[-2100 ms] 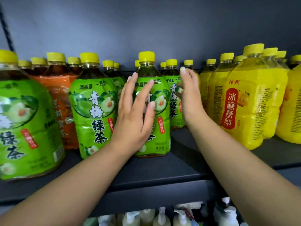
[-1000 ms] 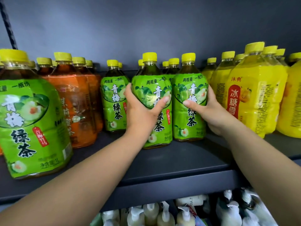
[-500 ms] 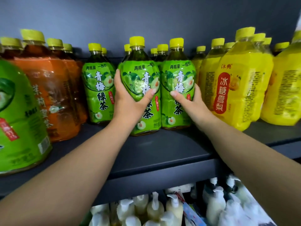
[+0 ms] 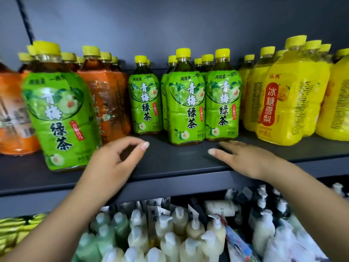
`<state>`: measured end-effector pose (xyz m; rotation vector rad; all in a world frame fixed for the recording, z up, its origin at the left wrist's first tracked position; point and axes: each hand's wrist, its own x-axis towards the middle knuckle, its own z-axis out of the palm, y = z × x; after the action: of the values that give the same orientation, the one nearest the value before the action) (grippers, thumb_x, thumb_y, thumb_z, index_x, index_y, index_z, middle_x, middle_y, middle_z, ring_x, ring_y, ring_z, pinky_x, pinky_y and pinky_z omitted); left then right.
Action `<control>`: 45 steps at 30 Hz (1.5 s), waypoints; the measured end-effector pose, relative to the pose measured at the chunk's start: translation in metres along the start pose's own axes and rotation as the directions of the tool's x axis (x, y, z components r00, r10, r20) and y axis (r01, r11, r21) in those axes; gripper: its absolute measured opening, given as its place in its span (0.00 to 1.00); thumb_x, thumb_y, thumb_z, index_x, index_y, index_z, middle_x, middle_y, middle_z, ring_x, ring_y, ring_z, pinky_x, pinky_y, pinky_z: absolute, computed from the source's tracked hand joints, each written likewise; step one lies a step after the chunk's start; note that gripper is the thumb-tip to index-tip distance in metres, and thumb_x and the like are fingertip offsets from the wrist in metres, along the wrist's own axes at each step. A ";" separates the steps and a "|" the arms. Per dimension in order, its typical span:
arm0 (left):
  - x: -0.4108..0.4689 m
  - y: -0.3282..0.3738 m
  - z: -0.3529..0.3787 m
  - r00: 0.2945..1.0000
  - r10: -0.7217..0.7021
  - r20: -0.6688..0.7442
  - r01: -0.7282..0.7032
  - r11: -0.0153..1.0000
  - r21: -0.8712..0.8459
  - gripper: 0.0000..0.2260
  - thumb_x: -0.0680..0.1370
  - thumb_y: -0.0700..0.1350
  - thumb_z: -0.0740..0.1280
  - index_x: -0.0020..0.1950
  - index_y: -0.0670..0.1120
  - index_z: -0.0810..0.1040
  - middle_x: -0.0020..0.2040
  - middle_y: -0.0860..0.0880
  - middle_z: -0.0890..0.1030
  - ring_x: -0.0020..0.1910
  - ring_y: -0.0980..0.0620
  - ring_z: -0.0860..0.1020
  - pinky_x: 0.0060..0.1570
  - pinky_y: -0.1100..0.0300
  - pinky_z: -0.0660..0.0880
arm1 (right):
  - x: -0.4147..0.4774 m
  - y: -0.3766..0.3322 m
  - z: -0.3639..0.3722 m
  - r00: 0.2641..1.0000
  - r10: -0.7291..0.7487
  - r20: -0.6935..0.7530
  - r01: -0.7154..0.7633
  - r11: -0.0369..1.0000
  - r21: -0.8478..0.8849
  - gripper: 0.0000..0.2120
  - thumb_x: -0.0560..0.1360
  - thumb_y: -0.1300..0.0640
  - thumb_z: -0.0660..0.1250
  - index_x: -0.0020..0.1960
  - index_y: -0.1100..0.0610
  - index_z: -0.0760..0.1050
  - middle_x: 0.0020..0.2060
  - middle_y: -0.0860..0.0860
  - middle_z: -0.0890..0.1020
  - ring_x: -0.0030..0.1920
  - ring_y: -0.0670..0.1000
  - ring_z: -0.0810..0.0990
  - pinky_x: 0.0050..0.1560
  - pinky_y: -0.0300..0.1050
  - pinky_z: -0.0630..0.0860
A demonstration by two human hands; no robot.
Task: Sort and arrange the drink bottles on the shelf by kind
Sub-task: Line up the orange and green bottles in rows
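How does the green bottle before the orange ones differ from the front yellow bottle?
The green bottle has a green label; the yellow bottle a yellow one with a red panel. The green bottle stands before orange bottles, the yellow bottle among its kind. Both have yellow caps.

Dark grey wall point(image 4: 170, 21) behind dark metal shelving point(image 4: 179, 159)
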<state>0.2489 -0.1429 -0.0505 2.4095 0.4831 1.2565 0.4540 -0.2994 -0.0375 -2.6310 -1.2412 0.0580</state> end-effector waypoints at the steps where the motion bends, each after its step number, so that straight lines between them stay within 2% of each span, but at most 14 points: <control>1: -0.008 -0.001 -0.006 0.996 -0.001 -0.090 0.003 1.000 0.016 0.06 0.69 0.61 0.60 0.38 0.62 0.72 0.40 0.72 0.77 0.42 0.76 0.72 0.45 0.81 0.63 | -0.011 -0.003 0.005 0.999 -0.044 -0.017 0.043 0.997 -0.058 0.34 0.74 0.33 0.44 0.75 0.50 0.54 0.75 0.50 0.56 0.75 0.49 0.55 0.70 0.44 0.55; 3: -0.023 -0.006 -0.019 0.955 -0.029 -0.294 0.044 0.998 0.044 0.10 0.70 0.60 0.59 0.40 0.56 0.75 0.41 0.62 0.77 0.45 0.69 0.73 0.50 0.73 0.67 | -0.028 -0.008 0.021 0.968 -0.115 -0.222 0.085 0.987 -0.138 0.36 0.73 0.31 0.39 0.71 0.50 0.64 0.72 0.49 0.64 0.73 0.47 0.61 0.69 0.42 0.59; 5: -0.030 -0.011 -0.034 0.888 -0.054 -0.457 0.119 0.986 0.113 0.17 0.70 0.58 0.63 0.49 0.47 0.77 0.48 0.52 0.74 0.53 0.54 0.73 0.56 0.56 0.70 | -0.035 -0.012 0.034 0.900 -0.129 -0.417 0.095 0.990 -0.101 0.40 0.70 0.31 0.39 0.62 0.54 0.76 0.62 0.52 0.77 0.65 0.51 0.74 0.62 0.44 0.68; 6: -0.030 -0.012 -0.041 0.854 -0.094 -0.511 0.187 0.973 0.134 0.22 0.69 0.58 0.66 0.55 0.43 0.75 0.52 0.47 0.73 0.57 0.47 0.72 0.59 0.50 0.69 | -0.035 -0.012 0.038 0.867 -0.124 -0.482 0.101 0.992 -0.073 0.38 0.70 0.31 0.42 0.59 0.55 0.78 0.59 0.53 0.80 0.62 0.52 0.77 0.60 0.45 0.70; 8: -0.022 -0.014 -0.052 0.797 -0.233 -0.557 0.344 0.933 0.102 0.32 0.68 0.55 0.72 0.65 0.40 0.67 0.63 0.39 0.68 0.65 0.42 0.67 0.65 0.48 0.63 | -0.035 -0.013 0.036 0.875 -0.090 -0.475 0.057 0.995 -0.083 0.32 0.74 0.32 0.49 0.60 0.53 0.77 0.61 0.51 0.79 0.64 0.50 0.74 0.58 0.43 0.69; 10: -0.011 -0.018 -0.058 0.770 -0.361 -0.526 0.443 0.896 0.033 0.40 0.68 0.52 0.73 0.72 0.41 0.57 0.71 0.39 0.60 0.70 0.43 0.60 0.69 0.51 0.57 | -0.037 -0.013 0.033 0.894 -0.118 -0.432 0.067 0.989 -0.130 0.30 0.73 0.34 0.50 0.64 0.50 0.73 0.66 0.48 0.74 0.68 0.47 0.69 0.60 0.41 0.65; 14: 0.001 -0.036 -0.054 0.749 -0.577 -0.325 0.574 0.811 -0.116 0.46 0.68 0.51 0.73 0.74 0.47 0.44 0.75 0.42 0.55 0.72 0.43 0.59 0.70 0.50 0.56 | -0.045 -0.007 0.024 0.932 -0.185 -0.311 0.148 0.979 -0.141 0.44 0.61 0.29 0.43 0.70 0.49 0.65 0.72 0.46 0.66 0.72 0.46 0.62 0.67 0.40 0.59; 18: 0.003 -0.047 -0.048 0.765 -0.518 -0.383 0.541 0.839 -0.055 0.52 0.60 0.58 0.76 0.73 0.47 0.49 0.72 0.41 0.61 0.70 0.41 0.63 0.70 0.47 0.60 | -0.048 -0.006 0.022 0.951 -0.202 -0.236 0.166 0.973 -0.162 0.49 0.57 0.27 0.44 0.73 0.50 0.60 0.73 0.47 0.62 0.73 0.47 0.59 0.70 0.42 0.56; 23: -0.007 -0.016 -0.023 0.810 -0.431 -0.399 0.482 0.876 0.032 0.48 0.64 0.53 0.76 0.74 0.41 0.50 0.72 0.39 0.60 0.71 0.41 0.60 0.71 0.50 0.57 | -0.046 -0.005 0.025 0.951 -0.211 -0.226 0.171 0.968 -0.183 0.51 0.56 0.26 0.41 0.73 0.50 0.59 0.73 0.47 0.62 0.73 0.47 0.59 0.71 0.43 0.55; 27: -0.001 0.008 0.004 0.876 -0.387 -0.289 0.421 0.905 0.066 0.48 0.64 0.56 0.74 0.72 0.40 0.49 0.71 0.38 0.61 0.69 0.39 0.62 0.69 0.48 0.60 | -0.047 -0.007 0.023 0.953 -0.216 -0.210 0.181 0.968 -0.173 0.50 0.57 0.26 0.43 0.73 0.50 0.58 0.74 0.47 0.61 0.73 0.47 0.58 0.71 0.42 0.55; 31: 0.017 0.030 0.033 0.888 -0.431 -0.160 0.452 0.882 0.132 0.45 0.66 0.60 0.71 0.70 0.40 0.50 0.70 0.40 0.60 0.69 0.40 0.61 0.66 0.49 0.61 | -0.046 -0.007 0.024 0.947 -0.232 -0.224 0.196 0.966 -0.170 0.49 0.58 0.27 0.43 0.73 0.51 0.59 0.73 0.47 0.62 0.73 0.47 0.58 0.71 0.42 0.54; 37: 0.045 0.030 0.046 0.838 -0.542 -0.061 0.542 0.817 0.195 0.43 0.68 0.62 0.68 0.70 0.41 0.49 0.70 0.40 0.60 0.69 0.40 0.62 0.65 0.47 0.63 | -0.042 -0.002 0.028 0.933 -0.257 -0.251 0.220 0.961 -0.167 0.47 0.63 0.23 0.48 0.73 0.51 0.58 0.74 0.49 0.61 0.74 0.47 0.58 0.72 0.42 0.53; 42: 0.051 0.023 0.043 0.809 -0.580 -0.101 0.585 0.772 0.249 0.44 0.69 0.61 0.67 0.71 0.39 0.48 0.72 0.38 0.56 0.70 0.40 0.59 0.67 0.48 0.59 | -0.038 0.000 0.033 0.914 -0.272 -0.300 0.216 0.954 -0.206 0.59 0.52 0.24 0.28 0.73 0.52 0.60 0.73 0.49 0.64 0.73 0.48 0.61 0.71 0.43 0.55; 45: 0.061 0.021 0.048 0.789 -0.604 -0.110 0.602 0.725 0.334 0.45 0.71 0.61 0.65 0.72 0.36 0.44 0.73 0.36 0.54 0.71 0.39 0.58 0.68 0.49 0.58 | -0.035 0.000 0.036 0.906 -0.249 -0.342 0.196 0.963 -0.183 0.54 0.65 0.25 0.28 0.57 0.58 0.79 0.56 0.55 0.82 0.57 0.53 0.80 0.58 0.47 0.74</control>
<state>0.3244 -0.1415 -0.0229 2.2057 1.4710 0.9099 0.4275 -0.3193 -0.0745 -2.4375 -1.4409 -0.5524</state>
